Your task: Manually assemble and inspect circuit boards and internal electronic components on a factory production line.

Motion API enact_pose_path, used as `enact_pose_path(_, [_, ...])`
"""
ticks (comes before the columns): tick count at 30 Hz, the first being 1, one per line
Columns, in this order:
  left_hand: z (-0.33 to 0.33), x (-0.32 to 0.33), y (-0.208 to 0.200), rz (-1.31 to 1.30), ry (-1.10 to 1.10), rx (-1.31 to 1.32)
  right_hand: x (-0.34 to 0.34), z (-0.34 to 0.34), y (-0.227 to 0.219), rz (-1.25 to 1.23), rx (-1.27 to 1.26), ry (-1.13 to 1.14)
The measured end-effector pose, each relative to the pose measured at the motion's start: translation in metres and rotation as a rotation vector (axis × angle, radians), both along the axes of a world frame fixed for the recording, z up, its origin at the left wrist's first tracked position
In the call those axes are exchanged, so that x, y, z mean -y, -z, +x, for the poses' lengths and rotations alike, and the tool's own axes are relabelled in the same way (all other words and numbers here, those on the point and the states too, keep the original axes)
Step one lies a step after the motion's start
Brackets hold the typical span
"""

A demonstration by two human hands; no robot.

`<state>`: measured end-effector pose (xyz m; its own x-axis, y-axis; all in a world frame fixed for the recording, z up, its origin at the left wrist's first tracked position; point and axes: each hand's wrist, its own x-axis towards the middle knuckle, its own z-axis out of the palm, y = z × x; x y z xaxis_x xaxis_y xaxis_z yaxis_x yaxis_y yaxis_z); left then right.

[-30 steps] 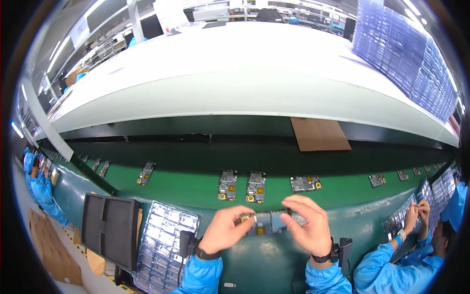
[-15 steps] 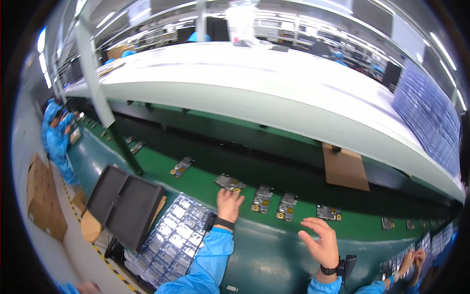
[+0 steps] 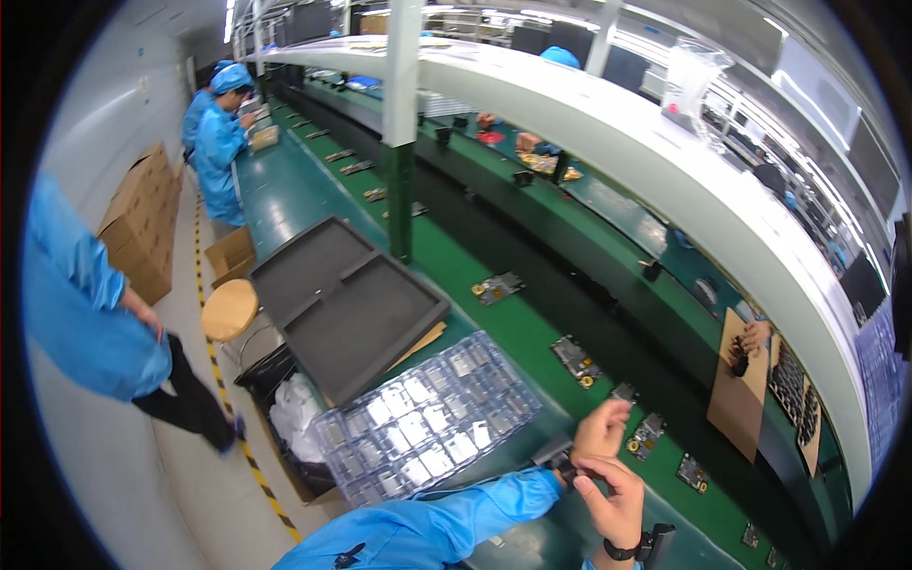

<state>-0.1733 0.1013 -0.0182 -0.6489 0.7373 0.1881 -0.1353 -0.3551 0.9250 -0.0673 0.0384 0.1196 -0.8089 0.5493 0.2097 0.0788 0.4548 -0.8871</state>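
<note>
My left hand (image 3: 602, 429) reaches over the green strip, fingers stretched out and slightly blurred. Just past its fingertips is a small circuit board (image 3: 624, 390), partly covered by the hand. A black wrist strap (image 3: 562, 464) with a dark block on it circles my left wrist. My right hand (image 3: 617, 502) is at that strap, thumb and fingers closed about its edge. Other circuit boards with yellow round parts lie along the strip: one board (image 3: 576, 361) is farther left, and another board (image 3: 646, 436) lies right of my left hand.
A clear plastic tray (image 3: 518, 399) of small metallic parts lies left of my arm, beside a black divided tray (image 3: 332, 313). A white-and-green post (image 3: 400, 190) stands on the bench. A long white shelf (image 3: 570, 104) overhangs. People in blue work farther left; one person stands behind a wooden stool (image 3: 229, 310).
The view has swung left. My left hand has left the board it was over, and my right hand has come across to my left wrist strap. A standing person now shows at left.
</note>
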Motion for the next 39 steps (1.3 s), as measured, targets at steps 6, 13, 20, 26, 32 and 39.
enact_pose_path(6, [0.067, 0.083, 0.047, 0.233, 0.05, 0.196, 0.029, -0.066, -0.017, 0.35, -0.028, -0.291])
enact_pose_path(13, [0.025, 0.297, -0.074, -0.261, 0.514, -0.253, -0.008, -0.116, 0.057, 0.654, 0.152, -0.534])
enact_pose_path(20, [-0.042, 0.422, -0.005, -0.202, -0.818, -0.202, -0.01, -0.114, 0.1, 0.805, 0.108, -0.404])
enact_pose_path(26, [-0.071, 0.437, 0.033, -0.42, -0.891, 0.035, -0.014, -0.13, 0.062, 0.767, 0.251, -0.523])
enact_pose_path(32, [-0.077, 0.441, 0.029, -0.443, -0.809, 0.058, -0.015, -0.13, 0.061, 0.762, 0.201, -0.495])
enact_pose_path(39, [-0.074, 0.442, 0.027, -0.387, -0.837, -0.1, -0.007, -0.128, 0.081, 0.54, -0.058, -0.37])
